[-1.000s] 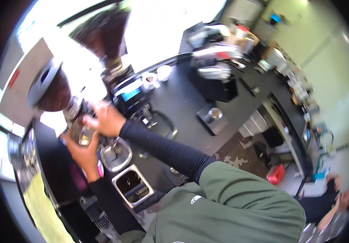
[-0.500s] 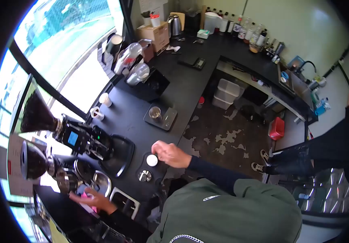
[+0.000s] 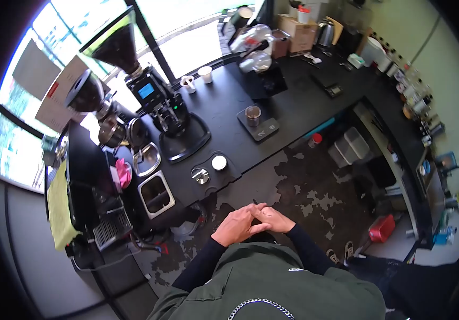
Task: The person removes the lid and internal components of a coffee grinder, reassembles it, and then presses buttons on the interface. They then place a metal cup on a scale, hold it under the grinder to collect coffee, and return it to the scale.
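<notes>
My left hand (image 3: 236, 226) and my right hand (image 3: 275, 218) meet in front of my body, low over the floor. The fingers of both are stretched out and overlap, with the left thumb apart; some fingertips are hidden. I see nothing held in either. Beyond them, at the counter edge, a dark tamping mat (image 3: 229, 184) bears a white-topped round tool (image 3: 219, 162) and a silver round tool (image 3: 200, 176). Further off, a small glass (image 3: 253, 115) with brown contents stands on a black scale (image 3: 265, 129).
Two coffee grinders (image 3: 147, 92) (image 3: 104, 109) stand by the window. Near them are a metal bin insert (image 3: 156, 194), a pink cloth (image 3: 121, 173) and white cups (image 3: 205, 74). Bottles (image 3: 413, 96) line the back counter. A person (image 3: 426, 274) in black stands at right.
My left hand has come away from the grinder and pink cloth, and my right hand from the white-topped tool. Both are now together before my body. The view has turned left.
</notes>
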The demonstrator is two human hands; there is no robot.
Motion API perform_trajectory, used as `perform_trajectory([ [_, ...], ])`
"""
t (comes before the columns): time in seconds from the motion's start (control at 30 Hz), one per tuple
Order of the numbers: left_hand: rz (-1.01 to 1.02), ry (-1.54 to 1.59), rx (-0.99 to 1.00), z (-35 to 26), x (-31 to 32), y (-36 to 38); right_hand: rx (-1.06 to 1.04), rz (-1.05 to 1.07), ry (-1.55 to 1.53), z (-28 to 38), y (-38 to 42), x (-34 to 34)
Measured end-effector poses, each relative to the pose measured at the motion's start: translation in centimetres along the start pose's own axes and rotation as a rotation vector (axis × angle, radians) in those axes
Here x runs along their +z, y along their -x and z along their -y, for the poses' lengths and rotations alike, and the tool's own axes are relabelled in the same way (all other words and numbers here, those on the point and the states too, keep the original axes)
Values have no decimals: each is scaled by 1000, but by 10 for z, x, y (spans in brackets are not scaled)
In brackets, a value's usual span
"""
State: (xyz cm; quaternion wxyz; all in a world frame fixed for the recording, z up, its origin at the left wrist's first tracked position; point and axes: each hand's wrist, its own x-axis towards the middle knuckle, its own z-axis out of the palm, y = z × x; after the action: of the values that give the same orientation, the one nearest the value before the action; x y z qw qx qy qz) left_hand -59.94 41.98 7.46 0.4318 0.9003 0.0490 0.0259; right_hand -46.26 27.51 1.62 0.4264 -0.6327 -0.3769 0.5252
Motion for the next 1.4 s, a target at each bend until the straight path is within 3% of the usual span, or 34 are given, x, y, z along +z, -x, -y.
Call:
perform_trajectory([
  [0.07, 68, -75, -29, 3, 5, 11, 87, 106, -1, 1, 4, 3],
  [0.1, -11, -34, -28, 3, 8, 17, -124, 4, -77, 6, 6, 13],
  [0.13, -27, -40, -33, 6, 6, 21, -132, 18, -68, 11, 3, 12],
  [0.2, 34, -5, -102, 14, -3, 30, -50, 133, -155, 22, -4, 13],
  [0.27, -35, -29, -128, 26, -14, 39, 18, 169, -65, 33, -19, 8],
  [0.33, -149, -166, -118, 39, -35, 48, -142, 27, 75, 34, -45, 11],
  [0.47, -373, -144, -76, 61, -91, 66, -94, -142, -4, 54, -95, 24],
  [0.53, -465, -143, -89, 74, -117, 76, -132, -124, -46, 68, -123, 33],
  [0.6, -622, 11, -247, 87, -140, 88, -152, -118, -95, 79, -147, 44],
  [0.7, -830, 91, -229, 125, -162, 101, -175, -38, -189, 95, -182, 67],
  [0.83, -1048, 247, -255, 158, -179, 115, -190, 22, -126, 124, -236, 82],
  [0.87, -1098, 279, -298, 162, -181, 117, -281, 7, -47, 130, -257, 81],
  [1.13, -1026, 417, -324, 161, -153, 129, -474, -87, 355, 171, -443, 95],
  [1.2, -1044, 420, -335, 154, -143, 134, -603, -129, 418, 168, -487, 102],
  [1.4, -1134, 504, -454, 153, -114, 170, -536, -127, 431, 172, -533, 115],
])
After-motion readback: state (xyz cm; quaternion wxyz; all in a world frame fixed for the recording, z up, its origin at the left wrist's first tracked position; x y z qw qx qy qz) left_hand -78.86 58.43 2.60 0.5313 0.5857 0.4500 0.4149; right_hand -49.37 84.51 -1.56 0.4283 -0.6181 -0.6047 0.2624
